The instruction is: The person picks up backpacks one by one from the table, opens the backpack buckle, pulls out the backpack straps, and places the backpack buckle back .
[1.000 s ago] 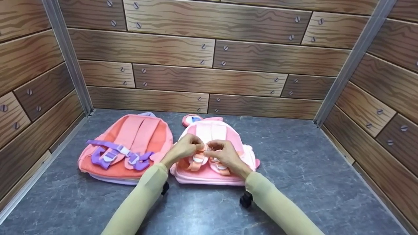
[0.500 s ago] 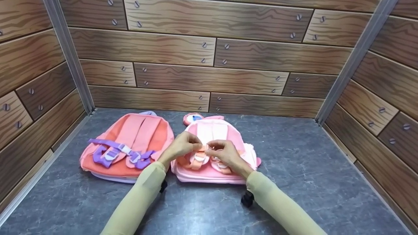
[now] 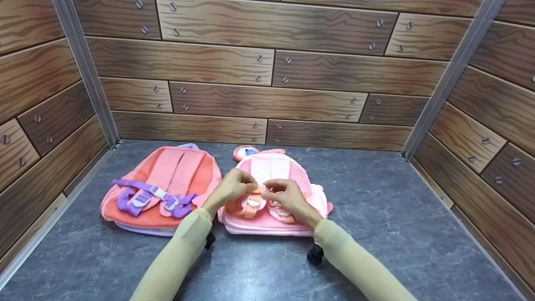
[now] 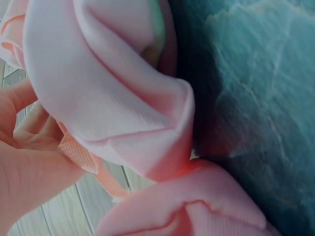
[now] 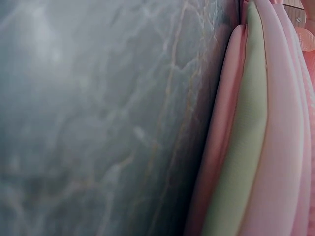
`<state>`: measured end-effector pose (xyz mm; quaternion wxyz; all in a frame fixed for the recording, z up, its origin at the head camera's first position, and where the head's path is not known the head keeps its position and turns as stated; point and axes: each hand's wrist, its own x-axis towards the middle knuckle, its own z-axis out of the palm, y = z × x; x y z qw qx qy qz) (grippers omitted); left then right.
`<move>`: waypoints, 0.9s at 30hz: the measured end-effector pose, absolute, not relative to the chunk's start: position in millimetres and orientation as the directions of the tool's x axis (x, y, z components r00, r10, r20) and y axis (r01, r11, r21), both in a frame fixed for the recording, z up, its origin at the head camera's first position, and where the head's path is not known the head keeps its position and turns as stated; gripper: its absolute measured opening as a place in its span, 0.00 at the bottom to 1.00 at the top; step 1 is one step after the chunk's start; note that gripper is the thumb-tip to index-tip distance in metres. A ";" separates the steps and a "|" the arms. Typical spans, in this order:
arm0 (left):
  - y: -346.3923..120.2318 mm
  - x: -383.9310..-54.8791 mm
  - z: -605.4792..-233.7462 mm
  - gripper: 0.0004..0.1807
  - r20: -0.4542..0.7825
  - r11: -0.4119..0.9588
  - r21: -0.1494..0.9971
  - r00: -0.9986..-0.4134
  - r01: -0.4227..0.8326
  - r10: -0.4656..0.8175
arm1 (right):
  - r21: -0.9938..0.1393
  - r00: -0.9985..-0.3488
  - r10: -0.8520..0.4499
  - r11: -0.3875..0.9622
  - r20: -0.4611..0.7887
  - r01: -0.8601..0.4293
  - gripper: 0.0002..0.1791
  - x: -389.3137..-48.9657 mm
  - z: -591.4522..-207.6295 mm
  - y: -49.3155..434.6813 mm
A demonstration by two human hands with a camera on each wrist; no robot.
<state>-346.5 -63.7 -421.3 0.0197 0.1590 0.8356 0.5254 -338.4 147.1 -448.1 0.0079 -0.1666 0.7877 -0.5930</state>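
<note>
A pink backpack (image 3: 267, 228) lies back side up on the grey table, its pale shoulder straps (image 3: 271, 167) uppermost. Over its middle, my left hand (image 3: 230, 187) pinches an orange webbing strap (image 3: 253, 209) between thumb and fingers. Close on the right, my right hand (image 3: 288, 196) pinches at the same orange webbing, fingertips facing the left ones. Whatever sits between the fingertips is mostly hidden. The left wrist view shows the left palm behind a pink fold, with orange webbing (image 4: 78, 152) hanging beside it. The right wrist view mainly catches the bag's layered side (image 5: 275, 118).
Left of the pink bag lies a coral backpack (image 3: 125, 215), with purple straps (image 3: 136, 200) joined by a white buckle (image 3: 158, 192). A pink piece with an eye-like patch (image 3: 246, 152) sticks out behind the pink bag. Wood-patterned walls (image 3: 267, 69) enclose the table.
My left hand has shifted slightly left and away from me, drawing the orange webbing with it. The right hand stays almost still, and both bags lie where they were.
</note>
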 end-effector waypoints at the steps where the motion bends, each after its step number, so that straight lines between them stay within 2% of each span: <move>1: -63.5 -346.5 -421.6 0.05 0.133 0.394 0.886 -0.949 0.242 0.284 | -0.939 -0.945 -0.271 0.236 0.181 -0.248 0.18 -338.3 -448.1 146.9; 11: -59.4 -347.3 -421.7 0.05 0.132 0.389 0.890 -0.952 0.236 0.277 | -0.932 -0.946 -0.249 0.244 0.207 -0.268 0.19 -338.6 -447.6 147.5; 22: -59.1 -347.1 -421.0 0.06 0.145 0.322 0.913 -0.937 0.251 0.318 | -0.911 -0.942 -0.228 0.277 0.248 -0.306 0.18 -339.1 -447.6 147.3; 27: -57.3 -346.3 -418.9 0.05 0.121 0.301 0.928 -0.942 0.219 0.313 | -0.913 -0.946 -0.220 0.279 0.240 -0.297 0.17 -338.0 -445.2 147.1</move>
